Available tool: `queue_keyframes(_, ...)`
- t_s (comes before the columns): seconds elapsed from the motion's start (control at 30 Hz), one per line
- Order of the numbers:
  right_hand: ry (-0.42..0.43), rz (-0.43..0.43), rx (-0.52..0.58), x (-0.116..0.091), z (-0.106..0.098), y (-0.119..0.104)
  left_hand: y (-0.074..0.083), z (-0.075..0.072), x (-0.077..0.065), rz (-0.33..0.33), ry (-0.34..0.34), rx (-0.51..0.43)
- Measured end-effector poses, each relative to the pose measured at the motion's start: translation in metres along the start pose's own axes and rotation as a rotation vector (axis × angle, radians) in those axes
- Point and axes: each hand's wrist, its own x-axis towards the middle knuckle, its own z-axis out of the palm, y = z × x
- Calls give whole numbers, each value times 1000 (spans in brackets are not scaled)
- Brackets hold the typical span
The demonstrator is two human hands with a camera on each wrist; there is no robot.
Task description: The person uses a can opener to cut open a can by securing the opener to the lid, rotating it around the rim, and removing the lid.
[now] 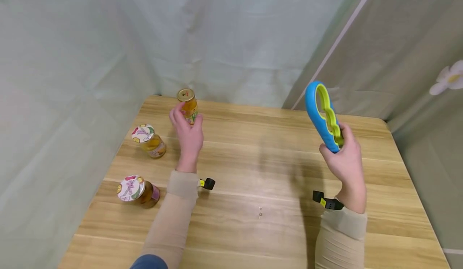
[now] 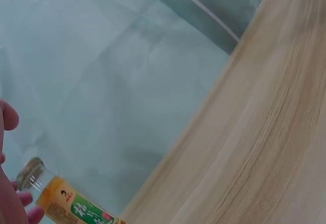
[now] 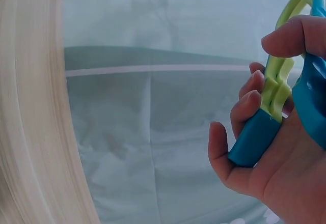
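At the far left of the table stands a glass jar (image 1: 186,96) with a gold lid and a yellow and green label. My left hand (image 1: 188,134) reaches up to it, its fingers spread and the thumb apart from them. In the left wrist view the fingertips lie beside the jar (image 2: 66,198), and the thumb is clear of it; whether the fingers touch the glass I cannot tell. Raised above the right side of the table, my right hand (image 1: 347,156) grips a blue and green jar opener (image 1: 320,118) by its lower end, fingers curled round it in the right wrist view.
Two more jars with printed white lids stand along the left edge, one jar (image 1: 153,142) behind the other jar (image 1: 144,192). A tiny shiny bit (image 1: 260,214) is on the wooden table (image 1: 246,237). Pale curtains (image 1: 238,40) hang close behind and beside it.
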Motion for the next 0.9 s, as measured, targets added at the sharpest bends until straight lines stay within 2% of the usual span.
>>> queue_keyframes(0.13,5,-10,9,-2,0,-3,-6,-1,3,-82,15,62)
queue_keyframes(0.33,27,-19,18,-4,-1,-5,-18,-1,9,-154,18,109)
queue_keyframes(0.6,39,-22,11,-6,-3,-5,-31,5,20,-287,-19,79)
queue_keyframes(0.77,39,-30,16,-7,-3,-6,-43,9,26,-351,-1,4)
queue_keyframes(0.9,44,-42,22,-7,-3,-6,-49,10,31,-389,5,-3)
